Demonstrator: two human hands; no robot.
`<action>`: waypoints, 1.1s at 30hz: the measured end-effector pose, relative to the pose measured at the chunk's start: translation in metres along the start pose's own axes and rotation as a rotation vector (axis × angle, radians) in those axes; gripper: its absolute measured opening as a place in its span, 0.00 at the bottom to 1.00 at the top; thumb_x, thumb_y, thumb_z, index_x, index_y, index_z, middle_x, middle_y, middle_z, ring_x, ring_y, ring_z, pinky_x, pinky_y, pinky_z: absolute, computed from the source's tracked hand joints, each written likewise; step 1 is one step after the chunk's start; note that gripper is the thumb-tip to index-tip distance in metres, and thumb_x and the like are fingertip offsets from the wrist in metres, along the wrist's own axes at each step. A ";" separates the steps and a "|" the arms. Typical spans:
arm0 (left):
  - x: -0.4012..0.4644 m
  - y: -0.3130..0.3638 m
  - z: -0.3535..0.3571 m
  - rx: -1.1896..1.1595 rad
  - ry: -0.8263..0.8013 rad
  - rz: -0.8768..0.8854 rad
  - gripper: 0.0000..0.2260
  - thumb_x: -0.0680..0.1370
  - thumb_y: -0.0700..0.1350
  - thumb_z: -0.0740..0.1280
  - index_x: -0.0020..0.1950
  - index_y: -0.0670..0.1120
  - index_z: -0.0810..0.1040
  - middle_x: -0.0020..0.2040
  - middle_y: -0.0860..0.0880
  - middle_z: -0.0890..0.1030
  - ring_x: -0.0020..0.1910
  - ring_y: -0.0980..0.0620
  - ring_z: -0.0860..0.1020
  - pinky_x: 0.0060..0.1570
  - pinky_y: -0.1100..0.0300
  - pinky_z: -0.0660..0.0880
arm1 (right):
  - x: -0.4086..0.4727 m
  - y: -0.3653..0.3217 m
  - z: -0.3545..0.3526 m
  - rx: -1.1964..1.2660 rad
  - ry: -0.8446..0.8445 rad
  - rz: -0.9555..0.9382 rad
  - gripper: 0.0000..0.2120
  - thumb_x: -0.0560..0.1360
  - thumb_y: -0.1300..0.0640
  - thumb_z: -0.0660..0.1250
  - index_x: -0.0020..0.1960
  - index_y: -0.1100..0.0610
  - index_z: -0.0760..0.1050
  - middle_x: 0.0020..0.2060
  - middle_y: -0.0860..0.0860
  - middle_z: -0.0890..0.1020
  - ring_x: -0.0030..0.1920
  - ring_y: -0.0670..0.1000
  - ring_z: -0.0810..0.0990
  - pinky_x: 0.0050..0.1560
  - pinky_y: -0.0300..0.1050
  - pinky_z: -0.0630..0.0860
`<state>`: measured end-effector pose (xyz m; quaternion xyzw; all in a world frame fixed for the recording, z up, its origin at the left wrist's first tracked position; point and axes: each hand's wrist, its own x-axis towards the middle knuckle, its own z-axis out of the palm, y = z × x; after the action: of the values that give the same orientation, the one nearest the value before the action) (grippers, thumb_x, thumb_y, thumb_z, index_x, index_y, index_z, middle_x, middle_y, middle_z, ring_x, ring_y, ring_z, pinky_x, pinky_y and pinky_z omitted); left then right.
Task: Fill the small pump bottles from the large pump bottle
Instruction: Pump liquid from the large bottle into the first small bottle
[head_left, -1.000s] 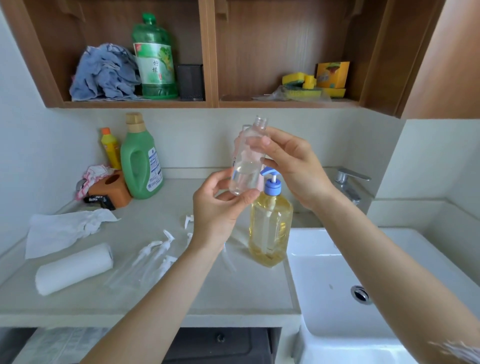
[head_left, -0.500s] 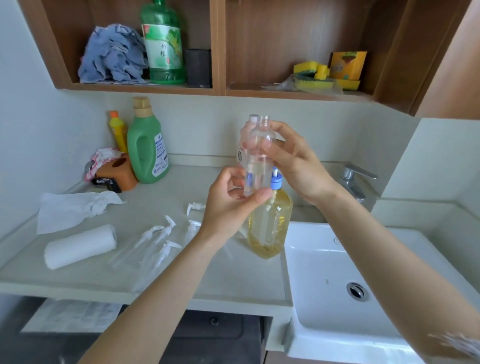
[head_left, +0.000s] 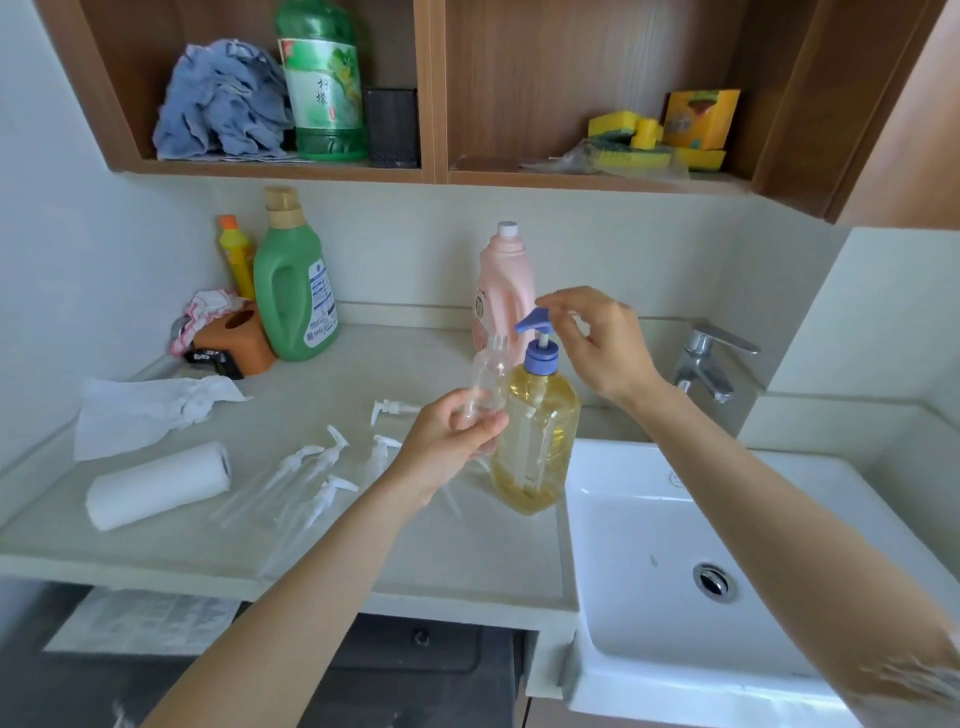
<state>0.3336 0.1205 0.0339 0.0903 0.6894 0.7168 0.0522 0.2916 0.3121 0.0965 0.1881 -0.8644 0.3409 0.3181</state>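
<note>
The left hand (head_left: 447, 441) grips a small bottle (head_left: 485, 382), clear and uncapped, holding it upright by its lower half just left of the large bottle (head_left: 535, 441), its open neck under the blue spout (head_left: 532, 319). The large bottle, holding yellow liquid, stands on the counter (head_left: 363, 545) at its right edge, beside the sink (head_left: 675, 597). The right hand (head_left: 605, 345) is over the pump head, fingers loosely bent, a fingertip at the spout's top; whether it presses cannot be told, and it grasps nothing. More small bottles (head_left: 291, 483) with white pumps lie on their sides mid-counter, left of the left wrist, and a loose pump (head_left: 392, 409) lies behind them. A pink bottle (head_left: 504, 291) stands behind the large one, near the back wall. At the counter's left are a paper roll (head_left: 158, 483) near the front edge, and a crumpled paper sheet (head_left: 150, 410) behind it. A green jug (head_left: 293, 296) stands at the back left corner.
</note>
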 end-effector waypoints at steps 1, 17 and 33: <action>0.001 -0.003 0.001 0.009 0.011 -0.016 0.12 0.75 0.39 0.70 0.57 0.42 0.75 0.35 0.53 0.79 0.30 0.56 0.75 0.35 0.66 0.74 | -0.003 0.003 0.004 -0.002 -0.007 -0.043 0.11 0.78 0.62 0.61 0.53 0.59 0.82 0.49 0.44 0.81 0.52 0.45 0.78 0.55 0.39 0.72; 0.008 0.000 0.006 0.084 0.110 0.144 0.11 0.73 0.43 0.74 0.54 0.46 0.80 0.37 0.50 0.79 0.28 0.56 0.73 0.33 0.64 0.71 | -0.005 0.007 0.017 0.018 0.137 -0.096 0.11 0.74 0.59 0.63 0.47 0.57 0.84 0.47 0.48 0.85 0.50 0.49 0.83 0.52 0.48 0.78; 0.003 0.004 0.019 0.005 0.178 0.020 0.04 0.75 0.42 0.72 0.47 0.46 0.79 0.39 0.45 0.76 0.25 0.57 0.70 0.27 0.65 0.68 | -0.025 0.015 0.032 0.071 0.128 -0.165 0.20 0.67 0.58 0.55 0.50 0.59 0.83 0.48 0.53 0.83 0.49 0.56 0.78 0.54 0.34 0.68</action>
<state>0.3351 0.1391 0.0386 0.0332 0.6922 0.7207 -0.0167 0.2879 0.3028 0.0546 0.2477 -0.8113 0.3551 0.3928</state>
